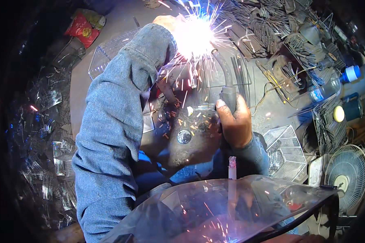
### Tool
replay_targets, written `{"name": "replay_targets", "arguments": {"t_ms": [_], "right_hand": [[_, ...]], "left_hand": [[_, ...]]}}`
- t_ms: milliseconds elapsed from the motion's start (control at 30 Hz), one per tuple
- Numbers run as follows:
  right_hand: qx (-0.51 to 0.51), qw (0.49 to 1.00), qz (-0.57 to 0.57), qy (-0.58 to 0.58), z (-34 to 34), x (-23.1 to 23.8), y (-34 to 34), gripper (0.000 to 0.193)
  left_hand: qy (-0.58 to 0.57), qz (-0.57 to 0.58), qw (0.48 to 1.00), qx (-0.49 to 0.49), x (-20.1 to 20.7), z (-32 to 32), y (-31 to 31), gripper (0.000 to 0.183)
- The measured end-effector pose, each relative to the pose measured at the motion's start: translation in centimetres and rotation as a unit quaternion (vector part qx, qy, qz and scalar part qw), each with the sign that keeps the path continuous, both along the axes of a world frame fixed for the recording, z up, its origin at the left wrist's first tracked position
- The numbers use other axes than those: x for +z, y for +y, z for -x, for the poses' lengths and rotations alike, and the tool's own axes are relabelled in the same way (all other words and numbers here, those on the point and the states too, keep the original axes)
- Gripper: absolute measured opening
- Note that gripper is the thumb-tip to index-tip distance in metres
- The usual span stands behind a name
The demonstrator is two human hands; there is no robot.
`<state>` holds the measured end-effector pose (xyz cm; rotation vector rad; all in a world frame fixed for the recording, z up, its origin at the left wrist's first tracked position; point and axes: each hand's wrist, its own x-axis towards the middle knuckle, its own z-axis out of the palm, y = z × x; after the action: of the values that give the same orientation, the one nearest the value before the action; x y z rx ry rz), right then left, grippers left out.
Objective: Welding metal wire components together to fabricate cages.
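My right hand (236,123) is wrapped round the black handle of a welding torch (228,97). The torch's curved neck points up toward a white-hot arc (196,35) that throws sparks in all directions. My left arm, in a blue denim sleeve, reaches to the arc's left side. Only the back of my left hand (166,21) shows there; glare hides its fingers and anything in them. The workpiece at the arc is washed out too, with a few thin wires (194,73) showing below it.
Left of my sleeve stands a wire basket (105,54); another wire basket (286,156) is at right. Bundled metal rods (267,30) lie at far right, near a plastic bottle (326,88). A fan (346,178) stands lower right. A clear face shield (207,202) crosses the bottom.
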<state>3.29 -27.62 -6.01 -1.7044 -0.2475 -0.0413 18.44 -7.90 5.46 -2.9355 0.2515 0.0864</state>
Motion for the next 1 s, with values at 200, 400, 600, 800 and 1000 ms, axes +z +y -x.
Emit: {"name": "replay_targets", "arguments": {"t_ms": [200,400,600,800,1000], "right_hand": [[0.006,1.0,0.003,0.013,0.2,-0.4,-0.2,0.024],[0.002,0.999,-0.016,-0.044,0.0,-0.7,0.1,0.024],[0.077,0.961,-0.166,0.207,-0.2,0.8,-1.6,0.019],[0.065,0.97,-0.132,0.192,0.8,0.5,-2.9,0.02],[0.082,0.965,-0.134,0.212,1.1,0.7,-2.5,0.018]], "left_hand": [[-0.01,-0.018,1.0,0.021,-0.1,-0.2,0.7,0.073],[-0.014,-0.033,0.999,0.041,-0.6,-0.4,1.3,0.071],[-0.045,-0.081,0.995,-0.021,-0.4,2.5,1.1,0.106],[-0.056,-0.081,0.995,-0.025,-1.1,2.2,1.3,0.108],[-0.075,-0.08,0.994,-0.024,-1.3,2.3,1.6,0.109]]}}
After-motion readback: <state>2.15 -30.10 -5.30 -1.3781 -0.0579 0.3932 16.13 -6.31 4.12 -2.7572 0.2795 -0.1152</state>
